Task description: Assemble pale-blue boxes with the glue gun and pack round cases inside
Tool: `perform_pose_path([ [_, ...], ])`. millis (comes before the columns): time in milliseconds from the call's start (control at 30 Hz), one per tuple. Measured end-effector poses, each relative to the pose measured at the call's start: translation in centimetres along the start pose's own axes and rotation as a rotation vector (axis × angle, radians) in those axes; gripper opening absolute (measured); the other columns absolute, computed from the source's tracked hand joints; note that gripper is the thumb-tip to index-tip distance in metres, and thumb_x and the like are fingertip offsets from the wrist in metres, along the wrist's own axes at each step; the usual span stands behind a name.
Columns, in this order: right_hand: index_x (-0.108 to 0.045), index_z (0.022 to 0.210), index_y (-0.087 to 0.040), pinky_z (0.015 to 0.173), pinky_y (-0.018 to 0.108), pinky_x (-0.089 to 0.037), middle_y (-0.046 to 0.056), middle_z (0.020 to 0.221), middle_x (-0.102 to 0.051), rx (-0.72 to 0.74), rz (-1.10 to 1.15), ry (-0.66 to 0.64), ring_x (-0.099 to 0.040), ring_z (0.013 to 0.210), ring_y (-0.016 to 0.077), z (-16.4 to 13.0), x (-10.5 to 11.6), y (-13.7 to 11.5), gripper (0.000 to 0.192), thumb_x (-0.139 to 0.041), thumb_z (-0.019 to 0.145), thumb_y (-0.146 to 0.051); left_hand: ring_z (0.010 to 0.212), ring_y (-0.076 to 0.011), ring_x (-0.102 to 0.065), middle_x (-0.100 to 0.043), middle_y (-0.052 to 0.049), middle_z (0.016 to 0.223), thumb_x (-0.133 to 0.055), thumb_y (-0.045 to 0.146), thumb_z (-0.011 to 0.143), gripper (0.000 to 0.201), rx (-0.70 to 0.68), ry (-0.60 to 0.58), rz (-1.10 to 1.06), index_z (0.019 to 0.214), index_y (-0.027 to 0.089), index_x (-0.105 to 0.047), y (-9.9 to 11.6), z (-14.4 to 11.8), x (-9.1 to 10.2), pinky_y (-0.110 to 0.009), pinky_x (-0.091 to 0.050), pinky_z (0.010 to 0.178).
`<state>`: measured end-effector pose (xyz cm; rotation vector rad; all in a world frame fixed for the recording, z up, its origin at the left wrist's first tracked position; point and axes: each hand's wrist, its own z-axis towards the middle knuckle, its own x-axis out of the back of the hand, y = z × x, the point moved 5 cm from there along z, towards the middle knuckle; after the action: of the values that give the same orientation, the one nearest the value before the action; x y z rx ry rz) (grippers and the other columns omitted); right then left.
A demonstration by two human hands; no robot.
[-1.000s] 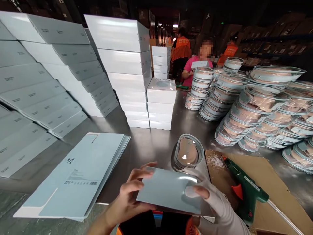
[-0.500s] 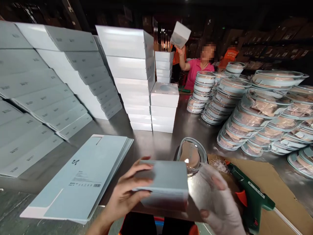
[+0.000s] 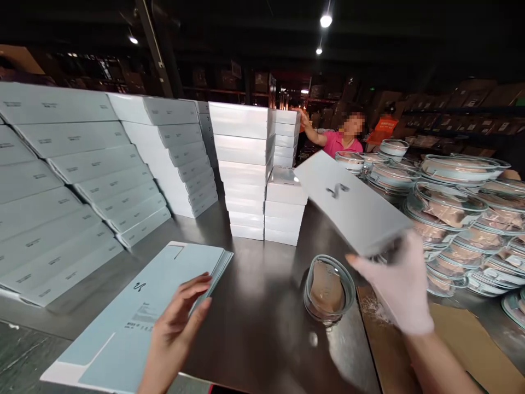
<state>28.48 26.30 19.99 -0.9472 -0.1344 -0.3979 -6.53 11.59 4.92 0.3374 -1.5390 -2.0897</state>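
Observation:
My right hand, in a white glove, grips the near end of a pale box with a dark squiggle logo. The box is tilted and held up above the table. My left hand is bare, its fingers apart and curved with nothing in them. It hovers at the right edge of a stack of flat light-blue printed card sleeves; whether it touches them I cannot tell. Left of my right hand, stacked glass food containers with brown card inside stand on the metal table.
Tall stacks of pale boxes line the left, with more white boxes in the middle. Several piles of glass containers fill the right. Cardboard lies at the front right. A co-worker in a pink shirt is across the table.
The box has gone from between both hands up and right, now in my right hand alone. My left hand let go and moved left. The co-worker's raised box is now out of their hand.

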Motion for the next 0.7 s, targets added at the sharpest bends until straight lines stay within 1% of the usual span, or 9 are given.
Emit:
perform_pose_path([
  [67, -0.057, 0.134, -0.016, 0.109, 0.058, -0.044, 0.017, 0.14, -0.061, 0.269, -0.509, 0.013, -0.051, 0.134, 0.0429, 5.9, -3.4, -2.9, 0.077, -0.086, 0.068, -0.045, 0.136, -0.0289, -0.058, -0.066, -0.006, 0.134, -0.064, 0.047, 0.096, 0.021, 0.031, 0.061, 0.142, 0.107, 0.029, -0.068, -1.1, 0.1, 3.1, -0.045, -0.046, 0.115],
  [100, -0.061, 0.13, -0.015, 0.108, 0.059, -0.044, 0.018, 0.137, -0.064, 0.307, -0.57, -0.007, -0.051, 0.133, 0.0445, 8.6, -5.5, -3.5, 0.077, -0.09, 0.062, -0.038, 0.134, -0.0311, -0.06, -0.068, -0.007, 0.132, -0.064, 0.051, 0.094, 0.025, 0.049, 0.093, 0.203, 0.106, 0.029, -0.068, -1.6, 0.1, 4.4, -0.047, -0.049, 0.113],
  [200, -0.056, 0.138, -0.014, 0.104, 0.06, -0.045, 0.019, 0.148, -0.058, 0.401, -0.8, -0.135, -0.049, 0.136, 0.0437, 14.2, -12.4, -4.4, 0.074, -0.085, 0.072, -0.032, 0.131, -0.0362, -0.062, -0.072, -0.007, 0.125, -0.062, 0.062, 0.089, 0.034, 0.066, 0.175, 0.349, 0.1, 0.03, -0.069, -2.1, -0.1, 6.7, -0.051, -0.053, 0.106],
  [300, -0.055, 0.141, -0.015, 0.105, 0.062, -0.044, 0.018, 0.154, -0.054, 0.456, -0.854, -0.259, -0.046, 0.14, 0.0428, 15.8, -17.5, -4.4, 0.071, -0.081, 0.077, -0.032, 0.13, -0.0388, -0.063, -0.075, -0.009, 0.121, -0.057, 0.068, 0.085, 0.043, 0.057, 0.223, 0.46, 0.096, 0.029, -0.069, -1.3, 0.5, 7.9, -0.05, -0.056, 0.099],
  [367, -0.055, 0.142, -0.016, 0.106, 0.063, -0.044, 0.017, 0.157, -0.051, 0.475, -0.85, -0.323, -0.043, 0.143, 0.043, 15.0, -18.8, -4.5, 0.072, -0.081, 0.079, -0.036, 0.125, -0.0395, -0.066, -0.074, -0.012, 0.124, -0.049, 0.072, 0.083, 0.052, 0.091, 0.217, 0.603, 0.102, 0.027, -0.068, -0.8, 1.5, 8.7, -0.045, -0.062, 0.086],
  [467, -0.047, 0.15, -0.014, 0.112, 0.062, -0.041, 0.018, 0.161, -0.045, 0.51, -0.8, -0.311, -0.038, 0.148, 0.0418, 11.6, -16.9, -5.4, 0.072, -0.073, 0.087, -0.038, 0.123, -0.047, -0.064, -0.065, -0.021, 0.137, -0.036, 0.074, 0.084, 0.072, 0.196, 0.195, 0.896, 0.121, 0.019, -0.064, -1.3, 3.7, 10.6, -0.053, -0.06, 0.086],
  [567, -0.05, 0.145, -0.016, 0.111, 0.048, -0.048, 0.016, 0.145, -0.062, 0.609, -0.496, -0.352, -0.059, 0.133, 0.0322, 5.6, -12.0, -6.2, 0.056, -0.064, 0.093, -0.03, 0.128, -0.0643, -0.052, -0.061, -0.039, 0.131, -0.046, 0.077, 0.078, 0.081, 0.313, 0.193, 1.069, 0.112, 0.007, -0.066, -3.3, 5.7, 12.4, -0.076, -0.046, 0.095],
  [633, -0.054, 0.137, -0.02, 0.1, 0.038, -0.056, 0.011, 0.129, -0.073, 0.646, -0.314, -0.432, -0.07, 0.116, 0.0244, 1.2, -8.6, -5.8, 0.041, -0.058, 0.097, -0.026, 0.121, -0.0652, -0.057, -0.068, -0.036, 0.114, -0.055, 0.079, 0.074, 0.072, 0.378, 0.164, 1.137, 0.093, 0.011, -0.068, -4.7, 6.5, 12.8, -0.077, -0.049, 0.09],
  [700, -0.055, 0.131, -0.023, 0.092, 0.031, -0.058, 0.008, 0.119, -0.076, 0.694, -0.25, -0.489, -0.074, 0.106, 0.0193, -2.7, -5.9, -4.9, 0.031, -0.055, 0.1, -0.024, 0.119, -0.06, -0.062, -0.071, -0.026, 0.108, -0.054, 0.079, 0.077, 0.066, 0.406, 0.166, 1.189, 0.088, 0.015, -0.065, -4.8, 6.7, 13.0, -0.072, -0.053, 0.089],
])
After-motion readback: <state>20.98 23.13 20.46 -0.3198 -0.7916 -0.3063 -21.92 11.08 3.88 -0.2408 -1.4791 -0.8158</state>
